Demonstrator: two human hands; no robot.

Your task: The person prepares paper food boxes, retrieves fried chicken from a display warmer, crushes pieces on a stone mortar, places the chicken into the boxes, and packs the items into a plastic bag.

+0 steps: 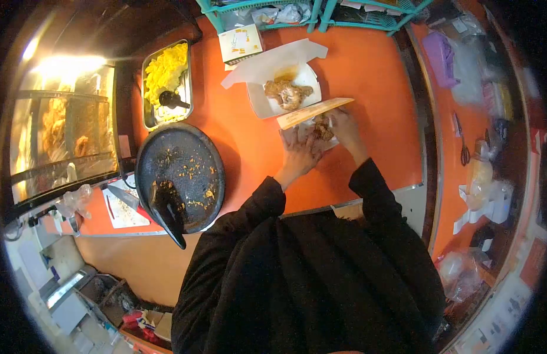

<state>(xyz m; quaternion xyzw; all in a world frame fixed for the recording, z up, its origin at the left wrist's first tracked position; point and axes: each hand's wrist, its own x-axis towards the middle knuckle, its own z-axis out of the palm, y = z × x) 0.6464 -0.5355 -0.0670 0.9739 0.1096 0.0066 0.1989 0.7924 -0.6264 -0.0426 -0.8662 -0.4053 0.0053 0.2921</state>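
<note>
A small paper food box [316, 112] with orange print on its raised lid is between my hands, a piece of brown fried chicken [324, 127] partly visible inside. My left hand [300, 152] grips the box's left side and near edge. On the right side, my right hand [346, 128] holds the box near the lid's corner, its fingertips partly hidden. Just beyond stands a second, open white food box [260, 101] with fried chicken [288, 93] in it, its lid folded back.
Left of my hands sits a dark stone mortar [194, 154] with a pestle [167, 206] and food scraps. Behind it are a metal tray [145, 112] of yellow food and a lit glass cabinet [64, 127]. A closed box [240, 42] stands near teal racks [320, 20]. Scissors [464, 144] lie right.
</note>
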